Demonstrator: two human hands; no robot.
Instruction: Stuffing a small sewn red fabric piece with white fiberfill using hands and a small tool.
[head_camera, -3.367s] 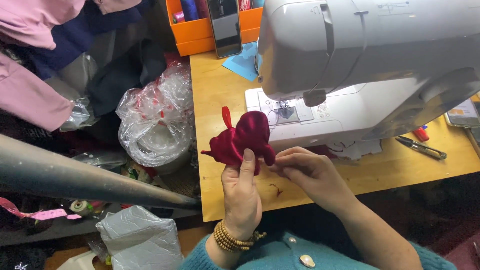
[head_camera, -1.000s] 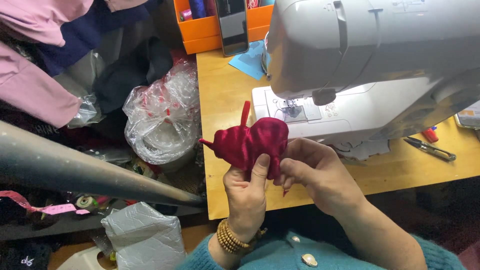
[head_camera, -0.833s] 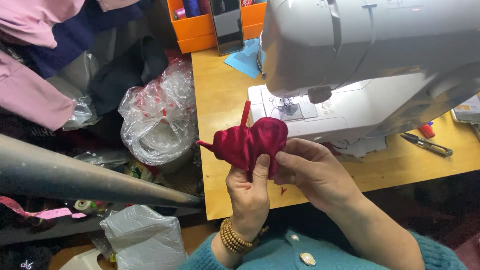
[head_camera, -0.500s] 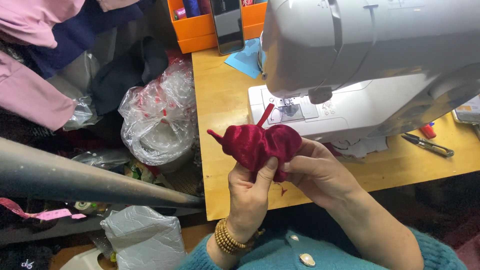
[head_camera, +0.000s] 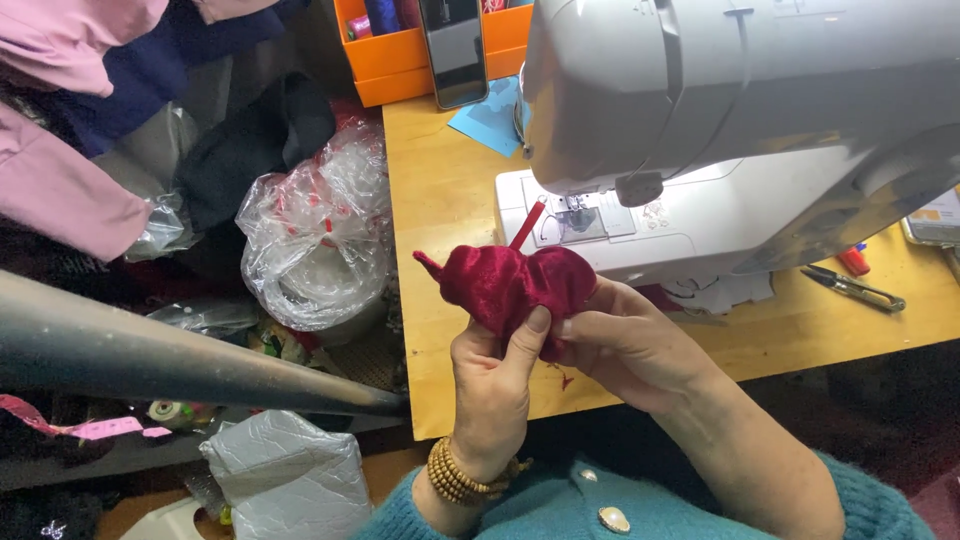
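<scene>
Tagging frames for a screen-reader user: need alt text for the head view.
Both hands, left hand and right hand, hold a small dark red velvet fabric piece above a light wooden table, in front of a white sewing machine. A crumpled clear plastic bag lies left of the table, small metal thread snips at right.

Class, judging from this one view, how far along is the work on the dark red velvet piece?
Done: the velvet piece is already gathered and puffed, off the sewing machine. In hand: left hand and right hand pinch it together. Left: a red strip and a pointed end stick out loose; snips lie unused.
</scene>
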